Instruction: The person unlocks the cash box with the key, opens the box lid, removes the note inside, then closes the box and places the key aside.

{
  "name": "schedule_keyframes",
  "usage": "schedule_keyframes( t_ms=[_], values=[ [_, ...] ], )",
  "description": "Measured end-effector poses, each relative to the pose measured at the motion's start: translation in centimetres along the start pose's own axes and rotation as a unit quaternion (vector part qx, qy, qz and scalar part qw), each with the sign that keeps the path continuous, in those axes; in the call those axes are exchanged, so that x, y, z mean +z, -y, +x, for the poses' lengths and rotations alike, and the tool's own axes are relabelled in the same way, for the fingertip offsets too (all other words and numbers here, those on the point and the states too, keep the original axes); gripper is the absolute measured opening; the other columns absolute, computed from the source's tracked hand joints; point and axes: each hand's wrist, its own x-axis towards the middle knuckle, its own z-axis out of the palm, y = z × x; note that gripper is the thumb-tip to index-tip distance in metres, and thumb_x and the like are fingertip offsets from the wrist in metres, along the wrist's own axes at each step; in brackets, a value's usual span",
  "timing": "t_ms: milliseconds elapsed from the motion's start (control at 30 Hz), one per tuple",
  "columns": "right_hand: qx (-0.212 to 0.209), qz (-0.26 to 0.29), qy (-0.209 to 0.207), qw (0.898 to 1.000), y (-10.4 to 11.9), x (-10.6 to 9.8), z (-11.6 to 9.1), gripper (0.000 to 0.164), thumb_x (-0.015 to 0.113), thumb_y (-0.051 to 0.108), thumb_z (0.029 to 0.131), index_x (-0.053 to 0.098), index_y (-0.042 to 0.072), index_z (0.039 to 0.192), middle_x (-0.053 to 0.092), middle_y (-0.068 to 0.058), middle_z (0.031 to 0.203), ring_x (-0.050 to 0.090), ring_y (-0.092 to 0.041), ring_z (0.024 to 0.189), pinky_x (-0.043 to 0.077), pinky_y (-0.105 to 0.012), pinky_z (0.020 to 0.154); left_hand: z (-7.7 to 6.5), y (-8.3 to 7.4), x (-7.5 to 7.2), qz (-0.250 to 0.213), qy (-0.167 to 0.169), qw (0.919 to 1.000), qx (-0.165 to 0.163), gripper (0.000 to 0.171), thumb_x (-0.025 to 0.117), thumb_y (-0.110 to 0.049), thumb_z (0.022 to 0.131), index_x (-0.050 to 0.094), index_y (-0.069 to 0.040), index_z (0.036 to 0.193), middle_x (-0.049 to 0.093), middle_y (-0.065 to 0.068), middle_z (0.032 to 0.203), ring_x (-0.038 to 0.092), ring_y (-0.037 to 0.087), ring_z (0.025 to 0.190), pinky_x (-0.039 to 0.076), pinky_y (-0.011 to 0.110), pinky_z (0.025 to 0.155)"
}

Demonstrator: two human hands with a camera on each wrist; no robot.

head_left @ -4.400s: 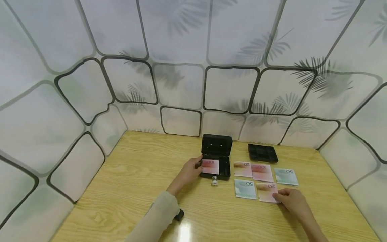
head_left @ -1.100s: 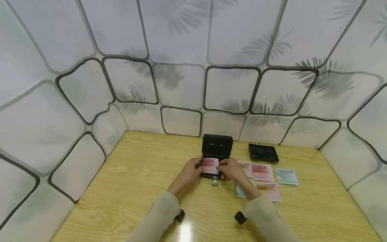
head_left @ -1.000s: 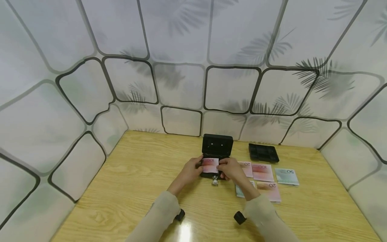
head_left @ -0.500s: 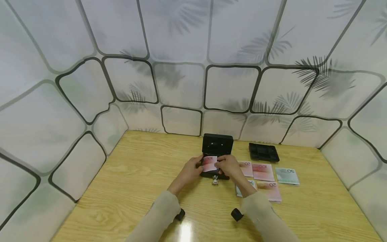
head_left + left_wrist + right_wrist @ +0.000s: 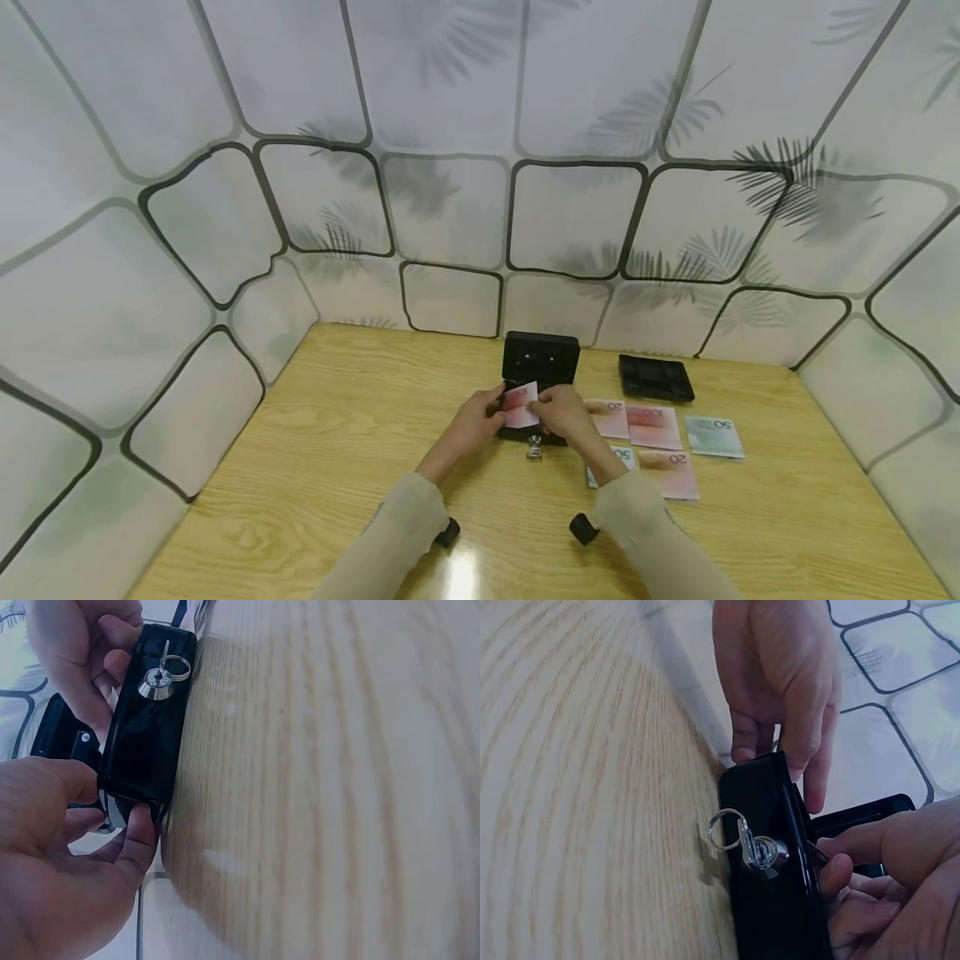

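A black cash box stands on the table with its lid raised. My left hand grips its left side, thumb and fingers at the corner in the left wrist view. Over the box's interior, my right hand pinches the right edge of a pink 100 banknote. That note lies tilted, its right side higher; whether more notes are under it is hidden. A key with a ring sits in the lock on the box's front.
Right of the box lie piles of banknotes: two pink 20s, a pink 100 and two green 50s. Behind them is a black compartment tray. A patterned wall backs the wooden table.
My right hand has come from the front 20 pile to the box and pinched the 100 note. The note's right side has since risen and tilted. My left hand has stayed at the box.
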Motion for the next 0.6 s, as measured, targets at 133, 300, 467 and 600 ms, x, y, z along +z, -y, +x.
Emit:
schedule_keyframes(
  t_ms=[133, 300, 467, 600],
  values=[
    [0.01, -0.009, -0.006, 1.0, 0.0, 0.0, 0.1, 0.036, 0.066, 0.009, 0.096, 0.06, 0.004, 0.061, 0.046, 0.003, 0.045, 0.043, -0.01, 0.041, 0.029, -0.024, 0.042, 0.0, 0.0, 0.0, 0.007, -0.005, 0.9999, 0.01, 0.055, 0.059, -0.001, 0.101, 0.043, 0.006, 0.153, 0.052, 0.03, 0.142, 0.05, 0.038, 0.134, 0.04, 0.051, 0.111],
    [0.014, -0.016, -0.021, 1.0, 0.0, -0.2, 0.0, 0.036, 0.066, 0.007, 0.096, 0.058, 0.005, 0.061, 0.044, 0.004, 0.043, 0.042, -0.01, 0.04, 0.03, -0.023, 0.041, 0.0, -0.1, -0.1, 0.012, -0.011, 0.9997, 0.019, 0.055, 0.06, 0.0, 0.1, 0.043, 0.007, 0.153, 0.054, 0.031, 0.141, 0.051, 0.039, 0.133, 0.04, 0.052, 0.112],
    [0.007, -0.011, -0.027, 1.0, 0.0, -0.5, -0.2, 0.041, 0.065, 0.005, 0.096, 0.052, 0.008, 0.057, 0.042, 0.004, 0.043, 0.041, -0.009, 0.04, 0.029, -0.023, 0.041, -0.1, 0.0, -0.1, 0.006, -0.009, 0.9997, 0.02, 0.056, 0.059, -0.001, 0.1, 0.043, 0.006, 0.153, 0.054, 0.031, 0.141, 0.05, 0.039, 0.134, 0.039, 0.051, 0.112],
    [-0.001, -0.013, -0.024, 1.0, 0.0, -1.2, -0.5, 0.048, 0.064, 0.008, 0.098, 0.042, 0.015, 0.056, 0.036, 0.005, 0.046, 0.036, -0.009, 0.042, 0.027, -0.024, 0.043, -0.1, 0.1, -0.1, 0.009, -0.009, 0.9997, 0.022, 0.056, 0.058, -0.001, 0.1, 0.043, 0.007, 0.153, 0.053, 0.031, 0.142, 0.05, 0.04, 0.134, 0.04, 0.052, 0.112]
  ],
)
